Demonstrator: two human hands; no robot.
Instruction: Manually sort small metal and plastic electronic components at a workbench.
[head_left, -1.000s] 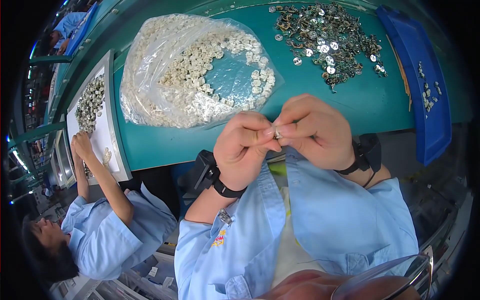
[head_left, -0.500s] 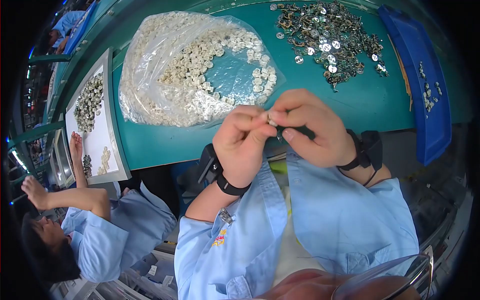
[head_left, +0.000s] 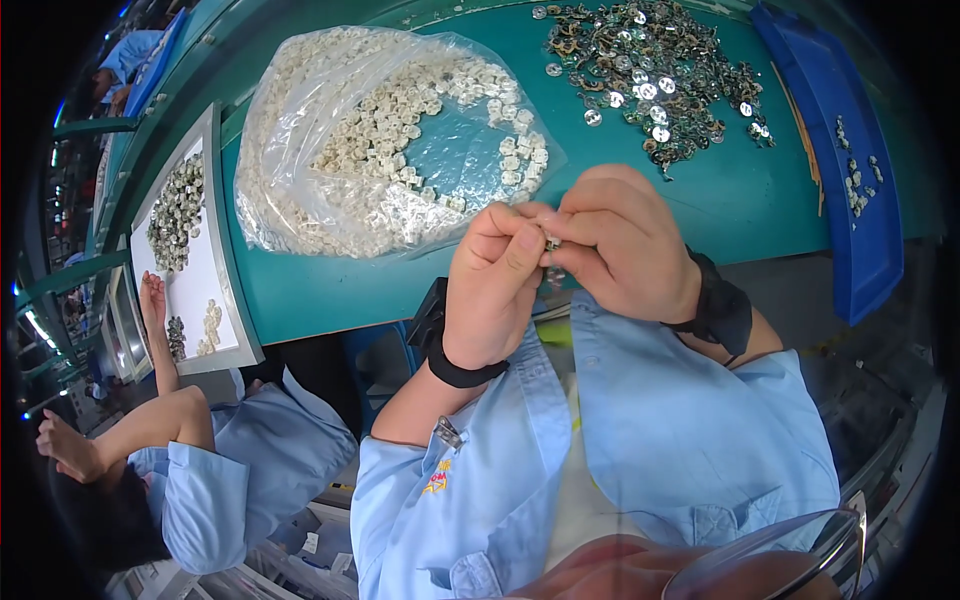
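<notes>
My left hand (head_left: 497, 278) and my right hand (head_left: 630, 245) meet at the table's near edge, thumbs and fingertips pinched together. Between them is a small whitish plastic part (head_left: 552, 243), with a shiny metal piece (head_left: 556, 275) hanging just under it; the fingers cover most of both. Beyond my left hand lies a clear plastic bag (head_left: 300, 150) spread open, full of small white plastic parts (head_left: 375, 130). Past my right hand is a heap of small metal pieces with round shiny discs (head_left: 650, 80).
A blue tray (head_left: 868, 265) with a few small parts stands at the right, beside thin wooden sticks (head_left: 798, 140). At the left, a co-worker (head_left: 250, 470) sits by a white, metal-framed tray (head_left: 215, 250) holding piles of parts. The green tabletop (head_left: 320, 295) runs beneath.
My left hand has turned more upright and shifted slightly right, its thumb now on the small part. My right fingers have curled in closer. The co-worker's raised hand and head have dropped a little.
</notes>
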